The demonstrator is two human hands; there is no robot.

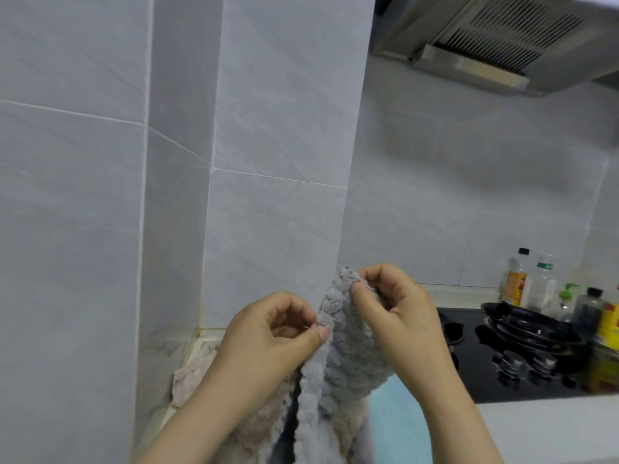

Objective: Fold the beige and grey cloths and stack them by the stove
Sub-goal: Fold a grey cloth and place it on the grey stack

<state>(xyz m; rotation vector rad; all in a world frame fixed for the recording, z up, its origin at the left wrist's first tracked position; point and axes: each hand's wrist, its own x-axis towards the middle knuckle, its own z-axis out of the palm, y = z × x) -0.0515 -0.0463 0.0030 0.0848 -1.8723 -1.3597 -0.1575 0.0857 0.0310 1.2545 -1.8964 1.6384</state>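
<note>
I hold a fluffy grey cloth (345,356) up in front of the tiled wall, and it hangs down out of the bottom of the frame. My left hand (268,333) pinches its upper edge between thumb and fingers. My right hand (392,306) pinches the top corner a little higher and to the right. A beige cloth (197,380) lies crumpled on the counter below my left forearm, against the wall. The black stove (475,360) is to the right.
A black pan (526,326) sits on the stove. Several bottles and jars (519,279) stand behind it at the far right. A range hood (495,38) hangs above. A tiled pillar (268,162) juts out behind my hands. A light blue surface (395,420) lies under the cloth.
</note>
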